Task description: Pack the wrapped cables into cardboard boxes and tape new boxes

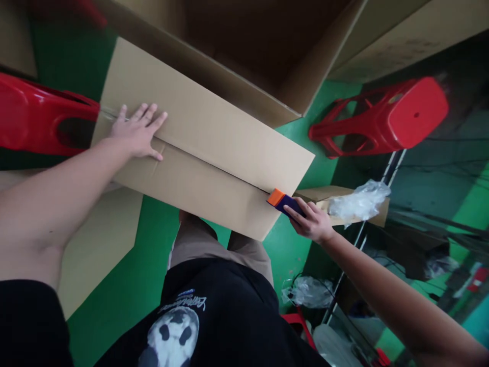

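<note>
A brown cardboard box [214, 117] lies in front of me with two flaps meeting along a narrow seam. My left hand [139, 131] rests flat on it near the left end, fingers spread across the seam. A shiny strip shows on the seam at the left edge; I cannot tell for sure what it is. In my right hand [311, 220] is an orange-and-purple block-shaped tool [284, 200]. Its orange end is at the right end of the seam, while the fingers hide part of its purple body.
Beyond the box stands a large open carton [237, 76]. Red plastic stools are at the left [42, 114] and right [416, 114]. A flat cardboard sheet [103, 239] lies at lower left on the green floor [153, 229]. Clear plastic wrap [361, 201] sits on cardboard at right.
</note>
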A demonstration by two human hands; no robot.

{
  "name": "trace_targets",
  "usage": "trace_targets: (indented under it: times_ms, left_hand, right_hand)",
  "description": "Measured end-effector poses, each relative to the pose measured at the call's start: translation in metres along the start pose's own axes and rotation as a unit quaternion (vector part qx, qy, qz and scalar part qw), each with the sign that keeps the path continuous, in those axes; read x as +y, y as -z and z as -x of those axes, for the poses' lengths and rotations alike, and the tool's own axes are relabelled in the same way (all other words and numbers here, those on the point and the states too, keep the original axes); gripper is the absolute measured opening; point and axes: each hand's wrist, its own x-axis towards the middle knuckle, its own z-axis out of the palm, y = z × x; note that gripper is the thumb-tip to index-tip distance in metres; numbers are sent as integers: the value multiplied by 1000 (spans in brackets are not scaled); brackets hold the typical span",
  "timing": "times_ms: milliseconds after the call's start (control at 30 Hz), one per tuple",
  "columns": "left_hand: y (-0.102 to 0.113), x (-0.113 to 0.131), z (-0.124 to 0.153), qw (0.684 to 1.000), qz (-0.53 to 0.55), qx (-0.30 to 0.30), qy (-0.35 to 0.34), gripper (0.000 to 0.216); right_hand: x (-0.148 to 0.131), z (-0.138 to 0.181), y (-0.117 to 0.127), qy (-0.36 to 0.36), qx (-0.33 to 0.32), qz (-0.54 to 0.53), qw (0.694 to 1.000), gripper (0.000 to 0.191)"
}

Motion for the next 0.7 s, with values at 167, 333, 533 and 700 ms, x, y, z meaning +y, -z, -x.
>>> trace_targets:
  times_ms: [167,333,533,700]
  left_hand:
    - [17,71,10,999,-42,-20,-29,141]
    - [-15,265,25,975,-31,-82,-205,131]
    - [-60,352,9,964,-40,-79,-250,134]
    - [-58,339,4,966,-61,-87,-237,128]
  right_hand:
    - [18,25,-18,-19,13,-21,1000,50]
    - [22,30,-36,-22,39,-35,998,48]
    - [30,33,-45,-7,39,-44,998,50]
    - [33,35,-49,-3,43,-58,997,55]
